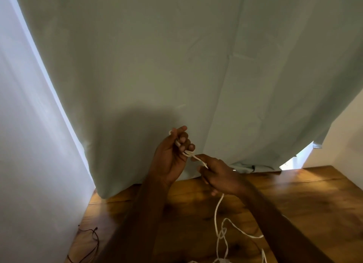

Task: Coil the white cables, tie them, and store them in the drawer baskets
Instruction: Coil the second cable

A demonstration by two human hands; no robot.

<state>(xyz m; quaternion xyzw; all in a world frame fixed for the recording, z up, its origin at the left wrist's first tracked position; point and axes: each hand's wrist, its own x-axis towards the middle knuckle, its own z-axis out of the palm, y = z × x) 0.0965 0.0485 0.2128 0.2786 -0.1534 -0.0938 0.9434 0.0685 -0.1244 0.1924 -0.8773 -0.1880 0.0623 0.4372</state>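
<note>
Cable (219,223) around left hand (172,154); strand through right hand (218,176)

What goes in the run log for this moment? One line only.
stage: coiling | left hand: white cable looped round fingers | right hand: feeding cable | slack: wooden table | tied: no

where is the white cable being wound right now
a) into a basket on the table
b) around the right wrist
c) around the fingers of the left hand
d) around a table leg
c: loops of the white cable sit around the fingers of the raised left hand, while the right hand feeds the strand to it and the slack trails down onto the wooden table.
</note>
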